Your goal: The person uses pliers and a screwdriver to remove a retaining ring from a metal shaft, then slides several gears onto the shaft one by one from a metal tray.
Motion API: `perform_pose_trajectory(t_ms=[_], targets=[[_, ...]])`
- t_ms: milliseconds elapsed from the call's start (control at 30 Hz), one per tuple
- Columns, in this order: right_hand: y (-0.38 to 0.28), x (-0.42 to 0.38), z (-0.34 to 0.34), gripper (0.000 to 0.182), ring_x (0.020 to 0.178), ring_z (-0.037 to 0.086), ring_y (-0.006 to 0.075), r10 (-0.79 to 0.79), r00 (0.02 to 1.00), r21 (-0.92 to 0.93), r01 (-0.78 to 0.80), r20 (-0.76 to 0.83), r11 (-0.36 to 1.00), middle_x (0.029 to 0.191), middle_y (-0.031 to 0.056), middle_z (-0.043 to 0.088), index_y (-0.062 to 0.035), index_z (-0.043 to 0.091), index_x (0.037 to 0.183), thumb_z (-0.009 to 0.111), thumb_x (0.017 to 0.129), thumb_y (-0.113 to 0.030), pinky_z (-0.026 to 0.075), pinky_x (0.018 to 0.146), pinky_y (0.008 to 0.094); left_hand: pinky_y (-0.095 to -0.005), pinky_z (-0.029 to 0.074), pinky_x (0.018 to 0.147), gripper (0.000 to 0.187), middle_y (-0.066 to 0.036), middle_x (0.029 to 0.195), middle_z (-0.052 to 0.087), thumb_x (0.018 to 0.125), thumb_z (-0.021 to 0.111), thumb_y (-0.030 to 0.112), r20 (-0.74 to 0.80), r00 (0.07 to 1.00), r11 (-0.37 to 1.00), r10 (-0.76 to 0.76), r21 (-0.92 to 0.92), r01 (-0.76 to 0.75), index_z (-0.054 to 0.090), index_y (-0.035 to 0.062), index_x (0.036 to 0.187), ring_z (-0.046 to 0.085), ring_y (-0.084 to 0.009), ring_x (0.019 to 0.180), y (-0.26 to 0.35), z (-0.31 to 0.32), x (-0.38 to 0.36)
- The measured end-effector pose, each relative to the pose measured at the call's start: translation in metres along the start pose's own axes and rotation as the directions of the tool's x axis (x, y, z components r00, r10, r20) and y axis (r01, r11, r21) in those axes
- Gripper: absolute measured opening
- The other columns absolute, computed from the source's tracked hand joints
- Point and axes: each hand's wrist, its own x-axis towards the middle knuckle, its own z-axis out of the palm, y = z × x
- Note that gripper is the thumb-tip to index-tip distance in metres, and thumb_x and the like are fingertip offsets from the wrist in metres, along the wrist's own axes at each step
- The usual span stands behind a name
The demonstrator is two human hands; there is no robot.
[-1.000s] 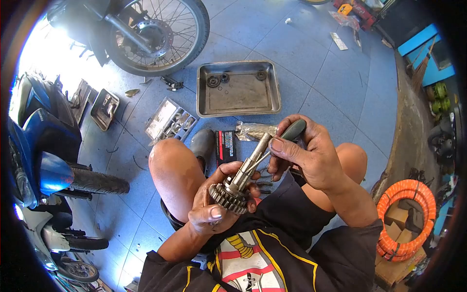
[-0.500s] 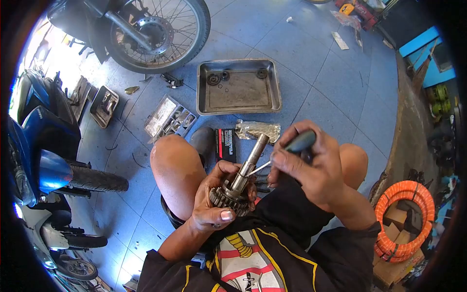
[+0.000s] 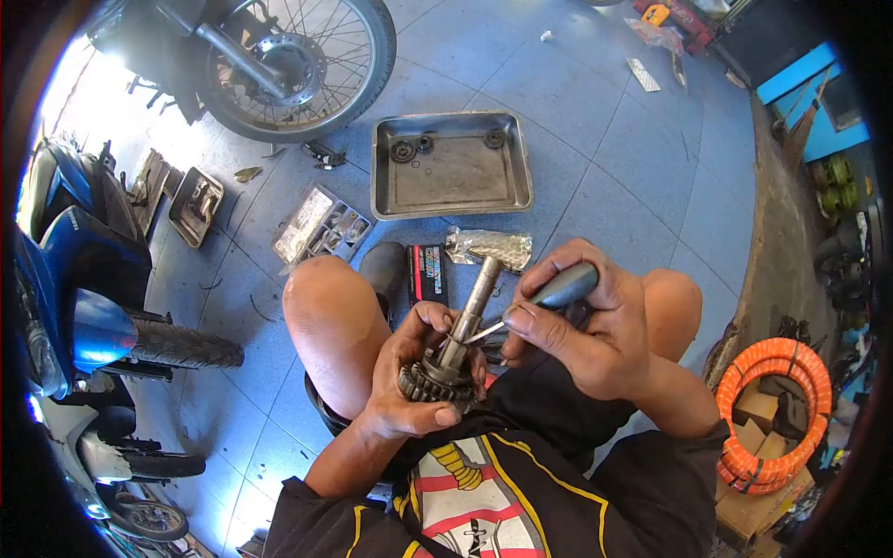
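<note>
because the left hand [image 3: 400, 381] is curled round the lower end of the gear shaft [image 3: 478, 296], thumb across the near side and fingers behind, the long plain end sticks up unblocked, tilted away from the person, over the black shorts [image 3: 539, 400]. probably held low like this so the shaft is steadied and its upper length stays reachable. right hand [image 3: 586, 321] is closed on the dark handle [image 3: 566, 285] of a thin tool, thumb near where the blade [image 3: 489, 330] comes out; likely a fingertip-style grip for fine aim. blade tip looks set against the shaft just above the gear [image 3: 430, 383]; exact contact too small to tell.

shaft: grey metal, round, stepped, smooth with some shine. gear: thick ring, ribbed with teeth, darker. handle: rounded, smooth, maybe plastic. blade: slim, straight, pale metal.

beyond the knees, on blue speckled floor tiles [image 3: 642, 214]: shallow rectangular metal tray [image 3: 465, 186], rounded corners, smaller gears [image 3: 403, 151] inside, its raised rim presumably there to stop parts rolling off. nearer: crinkled shiny packet [image 3: 488, 248], flat black box [image 3: 428, 274] with red stripe, and a divided plastic case [image 3: 337, 231], compartments seemingly for sorting small bits.
</note>
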Motion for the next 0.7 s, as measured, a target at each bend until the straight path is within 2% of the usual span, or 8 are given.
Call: perform_pose_trajectory(t_ms=[100,167,200,267,400,467,567,700], targets=[[0.003,0.001,0.004,0.019,0.065,0.067,0.0125,-0.152,0.988,-0.059,0.151,-0.007,0.987,0.076,0.0094,0.064,0.0009,0.052,0.099,0.068,0.09,-0.004,0.057,0.059,0.0246,-0.037,0.056,0.076,0.081,-0.014,0.109,0.049,0.058,0.088,0.013,-0.036,0.999,1.0,0.015,0.0,-0.015,0.034,0.0099,0.118,0.061,-0.0271,0.094,0.0,0.0,0.0],[-0.002,0.004,-0.001,0.018,0.064,0.067,0.0129,0.052,0.999,0.041,-0.052,-0.003,0.998,0.075,0.0099,0.064,0.0011,0.052,0.099,0.068,0.09,-0.005,0.057,0.058,0.0252,-0.0368,0.056,0.075,0.08,-0.014,0.109,0.049,0.058,0.088,0.013,-0.01,0.999,0.999,0.035,0.007,-0.035,0.035,0.009,0.118,0.061,-0.0272,0.093,0.001,0.001,0.001],[-0.003,0.006,-0.002,0.018,0.064,0.067,0.0129,0.05,0.999,0.042,-0.049,-0.007,0.998,0.075,0.0099,0.064,0.0011,0.052,0.099,0.068,0.09,-0.005,0.057,0.058,0.0252,-0.0371,0.057,0.074,0.079,-0.014,0.109,0.049,0.058,0.087,0.012,0.04,0.998,0.999,0.038,-0.039,-0.036,0.036,0.0083,0.118,0.061,-0.0275,0.092,0.0,0.001,0.002],[-0.003,0.011,-0.005,0.017,0.063,0.067,0.0127,0.24,0.968,0.293,-0.25,0.069,0.923,0.075,0.0094,0.064,0.0008,0.053,0.098,0.067,0.09,-0.004,0.056,0.057,0.0245,-0.0377,0.057,0.072,0.078,-0.014,0.11,0.05,0.058,0.087,0.012,0.079,0.996,0.992,0.035,-0.124,-0.025,0.037,0.0066,0.119,0.062,-0.0284,0.091,-0.002,0.001,0.003],[-0.001,0.01,-0.004,0.015,0.064,0.068,0.0135,0.228,0.97,0.293,-0.242,0.083,0.925,0.076,0.0092,0.065,0.0003,0.054,0.098,0.067,0.091,-0.004,0.058,0.058,0.0258,-0.0373,0.057,0.072,0.08,-0.014,0.11,0.05,0.057,0.087,0.012,0.093,0.995,0.996,0.038,-0.082,-0.031,0.037,0.0065,0.119,0.062,-0.0285,0.091,0.0,-0.002,0.003],[0.002,0.005,-0.005,0.017,0.067,0.07,0.0225,0.073,0.994,0.119,-0.082,0.077,0.99,0.08,0.0128,0.064,0.0009,0.052,0.102,0.064,0.09,0.0,0.062,0.058,0.0348,-0.0363,0.057,0.073,0.08,-0.015,0.11,0.05,0.056,0.088,0.011,0.122,0.991,0.998,0.048,-0.054,-0.042,0.037,0.0067,0.118,0.062,-0.0276,0.091,0.0,-0.002,0.003],[0.006,0.002,-0.004,0.017,0.068,0.068,0.0153,-0.008,0.997,0.14,-0.003,0.08,0.99,0.08,0.0097,0.065,0.0012,0.054,0.099,0.067,0.09,-0.003,0.057,0.059,0.0257,-0.0377,0.058,0.064,0.082,-0.02,0.103,0.051,0.053,0.086,0.012,0.048,0.991,0.987,0.126,0.093,-0.13,0.034,0.0034,0.115,0.063,-0.0287,0.084,0.0,0.004,0.001],[0.003,0.002,-0.003,0.017,0.072,0.069,0.0153,0.083,0.993,0.26,-0.102,0.082,0.96,0.083,0.0095,0.064,0.0008,0.053,0.1,0.066,0.09,-0.001,0.057,0.059,0.0251,-0.0362,0.058,0.066,0.081,-0.019,0.105,0.051,0.053,0.087,0.012,0.056,0.981,0.949,0.186,0.25,-0.194,0.035,0.0046,0.114,0.063,-0.0276,0.085,0.005,0.012,0.0]])
